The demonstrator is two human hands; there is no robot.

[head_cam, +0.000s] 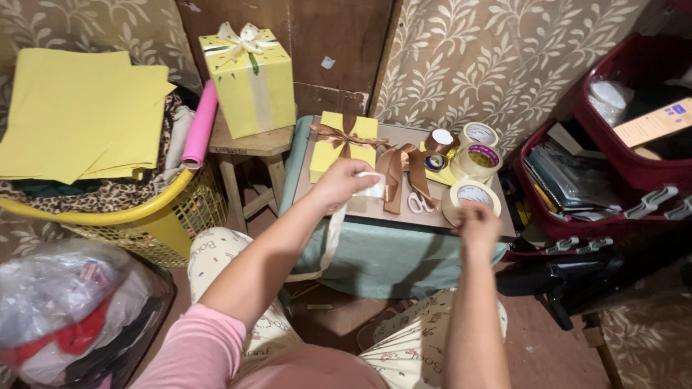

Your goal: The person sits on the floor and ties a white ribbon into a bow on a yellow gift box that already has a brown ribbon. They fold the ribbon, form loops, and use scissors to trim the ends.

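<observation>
My left hand is raised over the small table and grips a cream ribbon whose tail hangs down past the table's front edge. My right hand is closed at the front right edge, just below a large tape roll; whether it pinches the ribbon's other end is unclear. Behind my left hand lies a flat yellow gift box tied with a brown bow. A loose brown ribbon and white-handled scissors lie between my hands.
Other tape rolls sit at the table's back right. A tall yellow gift box stands on a wooden stool. A yellow basket holds yellow paper and a pink roll. A red suitcase lies open at right.
</observation>
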